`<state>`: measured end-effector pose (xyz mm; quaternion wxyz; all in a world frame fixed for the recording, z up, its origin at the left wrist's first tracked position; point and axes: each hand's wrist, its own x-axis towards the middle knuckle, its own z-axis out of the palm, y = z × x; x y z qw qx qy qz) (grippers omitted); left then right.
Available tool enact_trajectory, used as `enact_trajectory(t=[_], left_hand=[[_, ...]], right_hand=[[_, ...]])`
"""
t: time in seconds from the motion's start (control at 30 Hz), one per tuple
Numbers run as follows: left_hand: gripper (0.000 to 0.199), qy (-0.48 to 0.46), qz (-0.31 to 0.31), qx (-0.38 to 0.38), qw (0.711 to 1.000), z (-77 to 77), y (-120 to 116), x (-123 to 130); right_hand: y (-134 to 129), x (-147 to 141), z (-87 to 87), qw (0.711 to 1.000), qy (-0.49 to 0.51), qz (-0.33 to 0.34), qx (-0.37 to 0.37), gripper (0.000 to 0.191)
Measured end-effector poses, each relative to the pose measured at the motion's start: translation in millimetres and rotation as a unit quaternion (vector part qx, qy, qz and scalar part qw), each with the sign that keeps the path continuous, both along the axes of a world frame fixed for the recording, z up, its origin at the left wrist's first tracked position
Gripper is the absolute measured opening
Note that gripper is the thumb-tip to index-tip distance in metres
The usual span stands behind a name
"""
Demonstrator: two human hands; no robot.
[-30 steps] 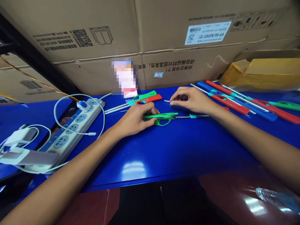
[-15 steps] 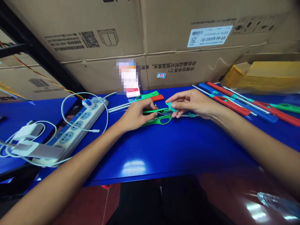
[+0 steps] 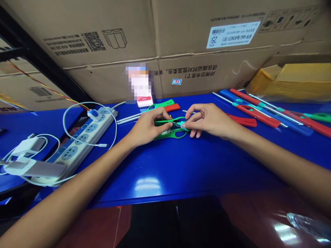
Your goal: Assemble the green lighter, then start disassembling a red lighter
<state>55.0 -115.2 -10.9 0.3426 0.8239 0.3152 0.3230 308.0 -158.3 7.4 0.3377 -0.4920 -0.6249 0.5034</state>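
My left hand [image 3: 147,125] grips an opened green lighter casing [image 3: 160,136] on the blue table, thumb and fingers closed on its near end. Inside the casing are thin wires and dark parts, too small to make out fully. With thumb and forefinger, my right hand [image 3: 210,120] pinches a small teal plastic piece, apparently a lighter trigger [image 3: 182,124], at the casing's open middle. Its other fingers are loosely curled. Just behind my left hand lie a green long-nose lighter [image 3: 169,102] and an orange-red one [image 3: 173,107].
More long lighters [image 3: 266,117] in red, blue and green lie at the right. A lit phone [image 3: 143,93] leans on a cardboard box [image 3: 111,79]. To the left are a power strip [image 3: 85,144] and white chargers [image 3: 36,167]. A yellow package [image 3: 302,82] sits at back right.
My right hand has moved slightly left and down, bringing the teal piece from above the casing's right part into its open middle. My left hand keeps its grip.
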Motion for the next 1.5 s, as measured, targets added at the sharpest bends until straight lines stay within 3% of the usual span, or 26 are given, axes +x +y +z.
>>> enact_trajectory(t=[0.2, 0.43, 0.57, 0.73, 1.0, 1.5], left_hand=[[0.021, -0.013, 0.003, 0.000, 1.000, 0.6, -2, 1], [0.021, -0.032, 0.000, -0.041, 0.999, 1.2, -1, 2], [0.022, -0.034, -0.001, -0.049, 0.998, 0.7, 0, 2], [0.023, -0.039, -0.005, -0.061, 0.997, -0.4, 1, 1], [0.023, -0.041, -0.010, -0.076, 0.996, -0.1, 1, 2], [0.021, -0.042, -0.014, -0.078, 0.996, 1.0, -2, 3]], right_hand=[[-1, -1, -1.8, 0.999, -0.005, -0.044, -0.008, 0.054], [-1, 11, 13.9, 0.975, -0.104, -0.001, 0.197, 0.034], [0, 14, 18.3, 0.970, -0.122, 0.016, 0.211, 0.033], [7, 15, 9.8, 0.965, -0.114, 0.010, 0.236, 0.033], [15, 16, 0.4, 0.972, -0.086, 0.024, 0.217, 0.025], [15, 14, -5.1, 0.991, -0.024, 0.027, 0.130, 0.035]])
